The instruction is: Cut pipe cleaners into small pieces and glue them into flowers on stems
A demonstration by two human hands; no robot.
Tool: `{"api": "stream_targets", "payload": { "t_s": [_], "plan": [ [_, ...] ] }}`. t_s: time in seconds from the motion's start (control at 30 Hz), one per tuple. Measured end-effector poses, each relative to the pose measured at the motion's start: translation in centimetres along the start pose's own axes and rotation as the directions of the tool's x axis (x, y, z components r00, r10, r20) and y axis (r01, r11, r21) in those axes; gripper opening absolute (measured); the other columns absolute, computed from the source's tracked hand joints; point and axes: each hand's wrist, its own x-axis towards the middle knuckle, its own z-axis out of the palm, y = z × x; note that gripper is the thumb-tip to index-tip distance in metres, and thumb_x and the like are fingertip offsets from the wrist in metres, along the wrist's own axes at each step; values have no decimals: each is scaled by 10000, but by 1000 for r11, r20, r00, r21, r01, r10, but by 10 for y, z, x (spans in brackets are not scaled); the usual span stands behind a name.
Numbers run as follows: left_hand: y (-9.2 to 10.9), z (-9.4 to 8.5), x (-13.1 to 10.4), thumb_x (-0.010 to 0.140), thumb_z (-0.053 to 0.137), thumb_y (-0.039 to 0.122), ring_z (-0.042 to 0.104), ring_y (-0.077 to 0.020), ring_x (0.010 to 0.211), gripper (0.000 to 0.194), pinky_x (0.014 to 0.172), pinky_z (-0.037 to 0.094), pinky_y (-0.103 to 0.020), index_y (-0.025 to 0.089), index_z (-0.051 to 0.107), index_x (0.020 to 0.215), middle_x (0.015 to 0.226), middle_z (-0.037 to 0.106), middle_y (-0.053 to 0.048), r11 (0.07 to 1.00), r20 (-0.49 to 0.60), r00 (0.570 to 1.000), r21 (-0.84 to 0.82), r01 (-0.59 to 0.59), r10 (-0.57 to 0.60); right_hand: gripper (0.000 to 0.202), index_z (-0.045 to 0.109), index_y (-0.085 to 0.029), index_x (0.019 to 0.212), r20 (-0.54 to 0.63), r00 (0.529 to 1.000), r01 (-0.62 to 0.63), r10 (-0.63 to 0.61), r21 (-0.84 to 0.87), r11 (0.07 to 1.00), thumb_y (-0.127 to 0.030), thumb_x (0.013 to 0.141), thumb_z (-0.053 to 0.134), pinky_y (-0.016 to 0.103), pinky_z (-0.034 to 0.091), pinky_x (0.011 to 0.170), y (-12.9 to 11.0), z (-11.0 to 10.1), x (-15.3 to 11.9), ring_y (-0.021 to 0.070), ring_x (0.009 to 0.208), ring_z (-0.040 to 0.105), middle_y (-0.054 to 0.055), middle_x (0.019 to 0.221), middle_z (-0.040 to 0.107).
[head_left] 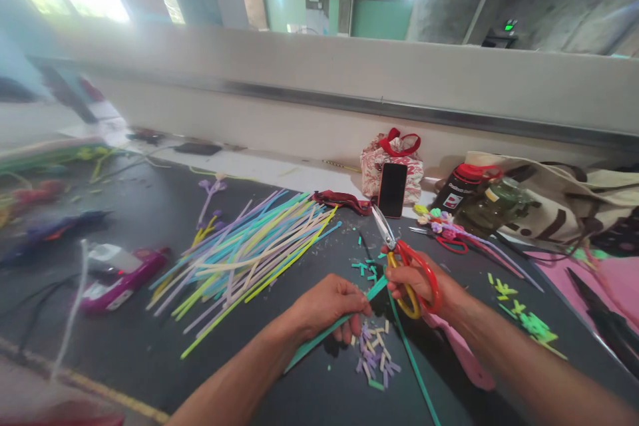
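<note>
Dark table (150, 319); scissors (405, 273) in right hand (417, 283), blades pointing up-left.

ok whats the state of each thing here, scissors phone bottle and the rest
red-and-yellow-handled metal scissors: in the right hand, blades pointing away
flat teal strip: straight, gripped by the left hand
black rectangular phone: propped up, screen dark
black red-capped bottle: capped
magenta glue gun: lying down
long thin pastel strips: loosely spread
small lilac and cream clippings: scattered
</note>
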Motion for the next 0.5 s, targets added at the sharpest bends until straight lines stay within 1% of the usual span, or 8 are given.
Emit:
{"api": "stream_targets", "payload": {
  "t_s": [0.07,0.13,0.17,0.23,0.3,0.33,0.4,0.5],
  "plan": [
    [-1,-1,2,665,552,321,474,-76,323,203,323,335,-168,123,598,663,458,565,17,1000,-52,999,-27,1,-2,422,449,-186,1003,-12,1000,-17,17,-15,1000,-291,652,657,217,462,470,3,0,-2,109,505,558,-68,583,533],
    [1,-3,3,655,550,304,471,-80,312,180,310,323,-169,128,584,651,445,554,24,997,-132,991,-72,-13,3,345,476,-188,936,-14,999,-50,50,-30,998,-414,714,613,211,455,460,7,-1,-10,116,539,569,-44,623,544],
    [2,-5,4,655,546,305,470,-80,311,178,308,322,-169,130,579,655,444,551,26,995,-168,986,-92,-23,7,339,489,-182,886,-11,997,-76,76,-41,996,-472,736,579,209,454,458,9,-3,-16,115,545,569,-29,644,551],
    [4,-7,4,664,535,321,472,-79,313,192,311,321,-169,132,575,672,447,550,28,992,-212,977,-120,-43,16,375,508,-165,806,13,990,-142,144,-78,987,-531,739,556,207,455,456,13,-6,-29,109,530,562,-11,645,555],
    [6,-9,4,669,531,340,471,-78,315,213,315,324,-172,132,575,683,453,550,28,989,-230,973,-135,-57,25,416,512,-171,817,59,975,-206,215,-129,970,-574,723,548,203,457,461,15,-10,-42,105,524,560,-7,658,561],
    [7,-9,4,667,535,346,467,-76,312,220,315,323,-172,130,576,683,453,548,27,988,-237,971,-143,-62,27,442,509,-178,856,78,970,-217,231,-155,964,-596,714,542,204,458,461,16,-11,-48,109,531,565,-3,677,567],
    [7,-8,3,658,548,349,460,-74,307,227,313,315,-172,125,578,683,451,544,26,985,-243,970,-158,-66,26,489,503,-181,876,95,963,-228,251,-204,952,-638,700,517,203,453,455,17,-13,-54,115,534,570,2,680,571],
    [8,-6,4,653,555,349,461,-74,307,229,311,309,-170,123,579,684,448,540,25,984,-236,972,-168,-53,12,496,510,-165,792,113,960,-221,256,-259,940,-655,718,474,207,453,475,19,-11,-56,116,532,569,3,622,566]
  ]
}}
